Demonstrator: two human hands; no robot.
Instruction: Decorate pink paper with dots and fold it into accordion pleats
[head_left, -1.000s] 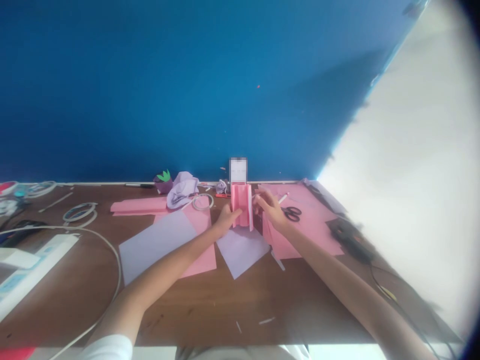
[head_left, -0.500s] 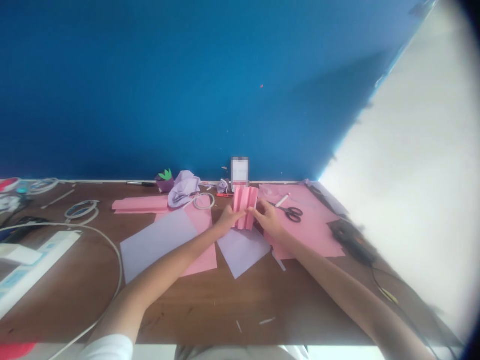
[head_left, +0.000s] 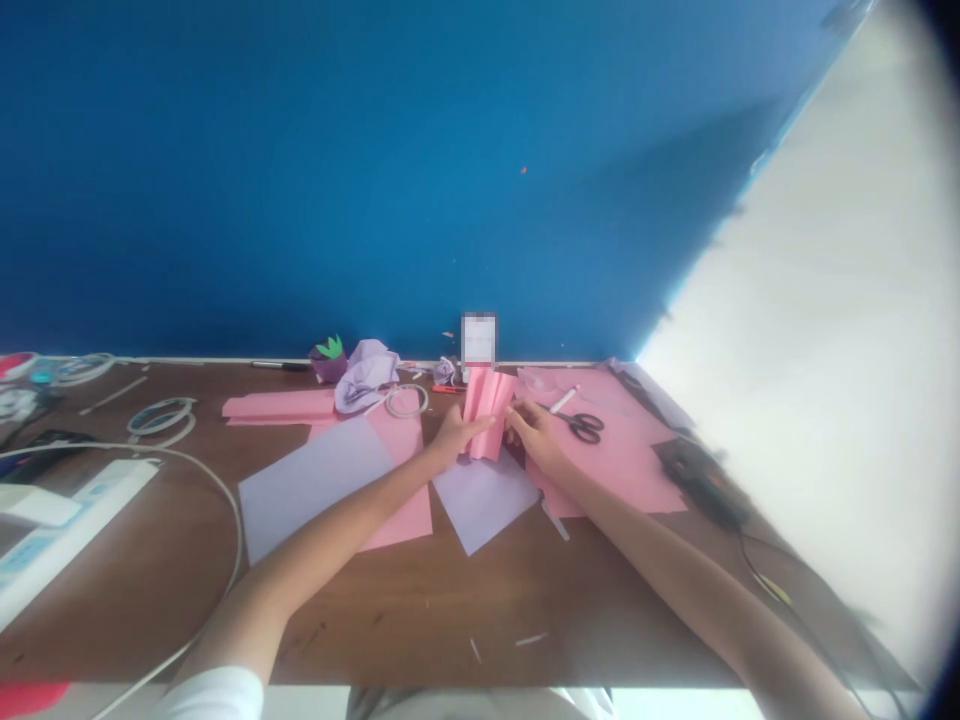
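Note:
A pleated pink paper stands upright between my hands near the middle of the table. My left hand grips its left side, the thumb lying across the folds. At its right edge is my right hand, fingers curled against the paper in a pinch. Beneath them lies a lilac paper square. Black-handled scissors rest just right of my right hand, next to a white pen.
Pink sheets spread to the right, beside a dark corded device. At left lie a lilac sheet, crumpled lilac paper, a tape roll and a folded pink strip. A power strip and cable occupy the far left.
My right hand has shifted from the front of the pleated paper to its right edge, its thumb off the folds. The paper now leans slightly, and my left hand keeps its hold.

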